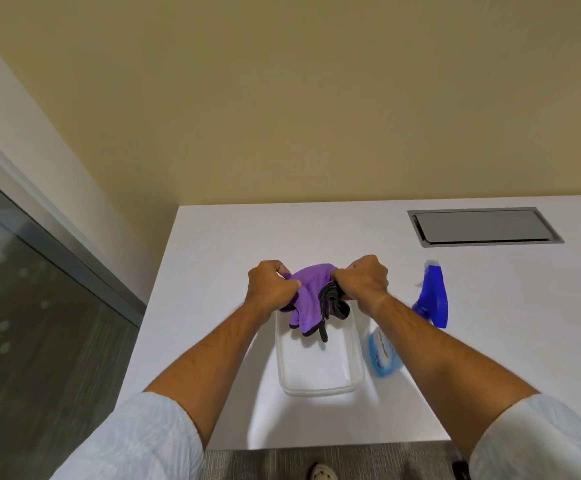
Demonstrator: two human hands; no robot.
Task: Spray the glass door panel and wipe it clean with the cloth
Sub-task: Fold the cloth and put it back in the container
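Both hands are closed on the purple cloth: the left hand has its fingers curled and pinching one end, and the right hand is made into a fist around the other end, where the black edging is bunched up. The cloth is stretched between the two sets of fingers, and its loose part hangs below them, over the far end of the clear plastic container on the white counter.

The cloth seems soft, light and limp — it takes the shape of any grip, so it can be held anywhere, though I think a folded pad under flat fingers wipes better than a crumpled ball.

The spray bottle lies on its side just to the right of the right fingers, its blue trigger head pointing away from the person. It looks like smooth, rigid plastic with liquid inside, so somewhat heavier — the neck under the trigger is probably the best place to take it.

The glass door panel is far to the left of the left fingers, beyond the counter edge.
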